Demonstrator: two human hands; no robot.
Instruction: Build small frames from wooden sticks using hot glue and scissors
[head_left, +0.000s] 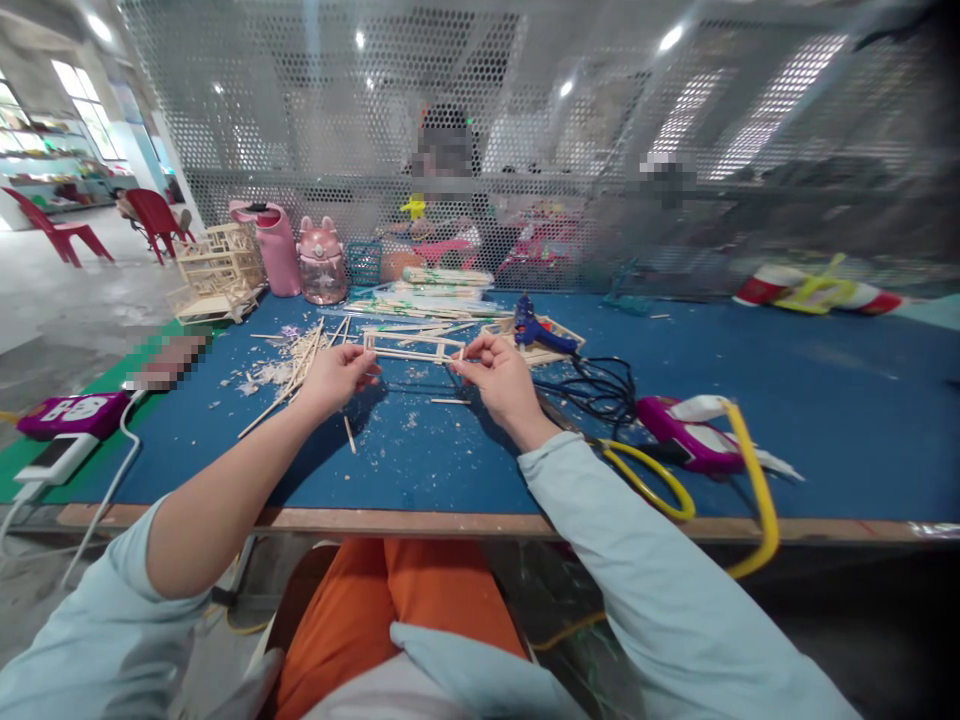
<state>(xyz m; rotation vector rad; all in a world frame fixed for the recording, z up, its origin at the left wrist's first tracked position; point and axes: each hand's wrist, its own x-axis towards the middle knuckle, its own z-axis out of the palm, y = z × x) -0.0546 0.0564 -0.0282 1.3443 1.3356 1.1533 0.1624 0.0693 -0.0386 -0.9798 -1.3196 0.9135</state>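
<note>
Between my two hands, just above the blue tabletop [420, 450], is a small rectangular frame of thin wooden sticks [409, 354]. My left hand [337, 378] pinches its left end. At the right end, the fingertips of my right hand [499, 378] are closed on it. A pile of loose wooden sticks [304, 365] lies beside my left hand among pale scraps. Beyond my right hand, a blue glue gun [536, 330] rests on a flat wooden stick piece [576, 345]. A single stick [450, 401] lies on the table below the frame.
Bundled sticks in wrappers [442, 285] lie at the back, near a pink flask [277, 250], a clear pink bottle [321, 265] and a wooden stick model [217, 270]. At right are a purple power strip [694, 435] and yellow cable [754, 490]. Perforated metal mesh [337, 120] borders the table's far side.
</note>
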